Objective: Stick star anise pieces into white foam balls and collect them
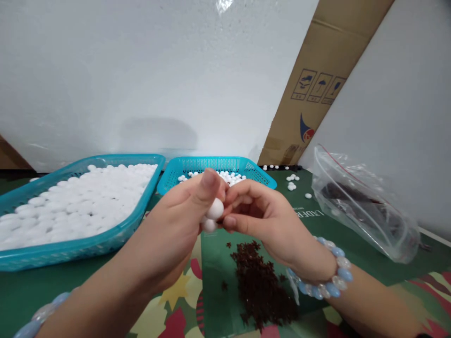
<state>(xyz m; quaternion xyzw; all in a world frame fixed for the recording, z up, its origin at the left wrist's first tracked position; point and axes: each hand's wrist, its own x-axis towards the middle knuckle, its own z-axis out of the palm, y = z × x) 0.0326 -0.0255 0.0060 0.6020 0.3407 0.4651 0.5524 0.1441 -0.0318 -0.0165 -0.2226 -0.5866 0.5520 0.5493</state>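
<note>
On the far left of the green patterned table [369,263], a large turquoise plastic basket [105,241] lies heaped with white oval beads [81,204]. Beside it, a smaller turquoise basket [211,164] holds fewer. At centre, the left hand [179,225] is curled shut, pinching a white bead [215,209] under its thumb; the right hand [260,216], fingers bent, touches that bead. Below lies a dark brown pile of small pieces [260,286]. Rightmost rests a clear zip bag [366,206].
</note>
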